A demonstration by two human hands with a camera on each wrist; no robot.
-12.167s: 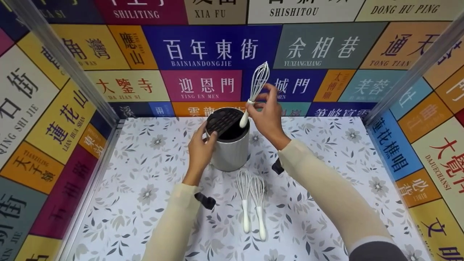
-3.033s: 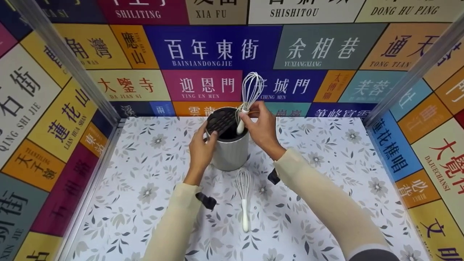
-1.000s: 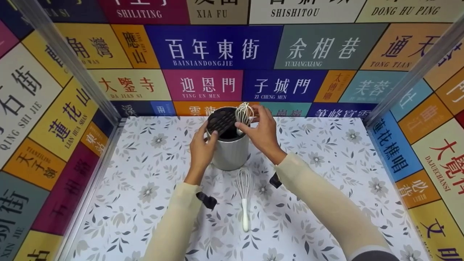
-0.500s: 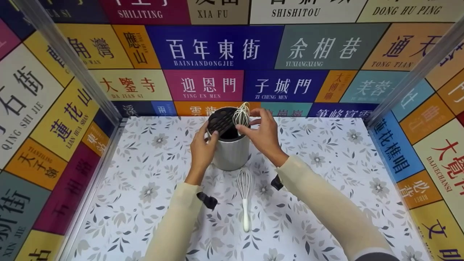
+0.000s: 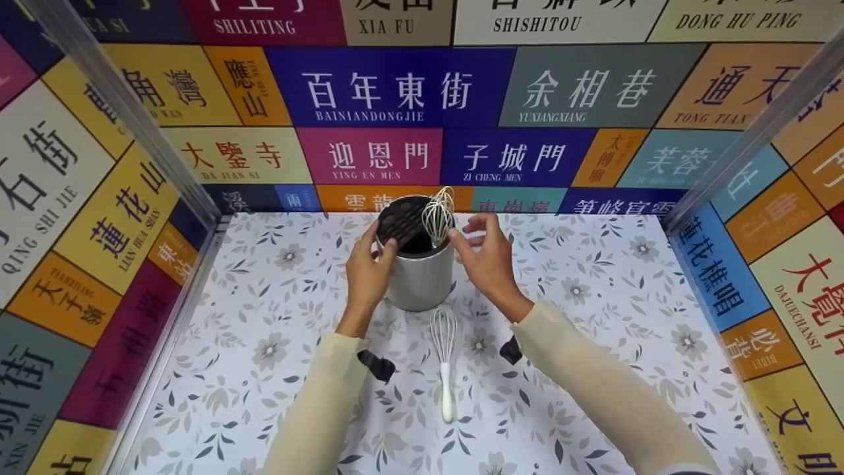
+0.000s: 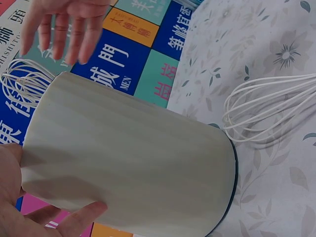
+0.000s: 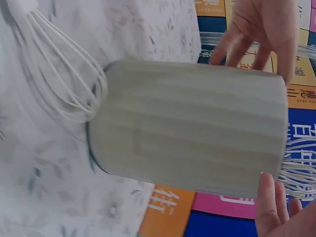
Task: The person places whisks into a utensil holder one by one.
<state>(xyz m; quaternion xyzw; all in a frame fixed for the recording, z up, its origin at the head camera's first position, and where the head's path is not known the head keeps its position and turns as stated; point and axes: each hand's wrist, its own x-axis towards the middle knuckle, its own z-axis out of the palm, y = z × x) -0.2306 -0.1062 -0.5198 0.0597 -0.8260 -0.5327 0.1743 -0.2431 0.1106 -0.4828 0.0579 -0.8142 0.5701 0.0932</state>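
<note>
A pale grey ribbed utensil holder (image 5: 419,284) stands upright on the table, a black slotted insert (image 5: 400,221) covering the left part of its mouth. My left hand (image 5: 368,267) grips its left side, thumb on the rim, fingers round the wall. Wire loops of whisks (image 5: 438,216) stick up from the right side of the mouth; their handles are hidden inside. My right hand (image 5: 488,260) is just right of those loops, fingers loosely spread and holding nothing. Another white whisk (image 5: 445,369) lies on the table in front of the holder, loops toward it, handle toward me.
The table (image 5: 264,409) has a white cloth with grey flowers and leaves. Colourful sign-printed panels (image 5: 389,86) wall in the back and both sides, with clear corner strips (image 5: 142,119). Dark wrist devices (image 5: 376,365) sit at my cuffs.
One of the whisks on the table was picked up by my right hand and lowered handle first into the holder. The right hand has just let go and drawn back right. The left hand stays put.
</note>
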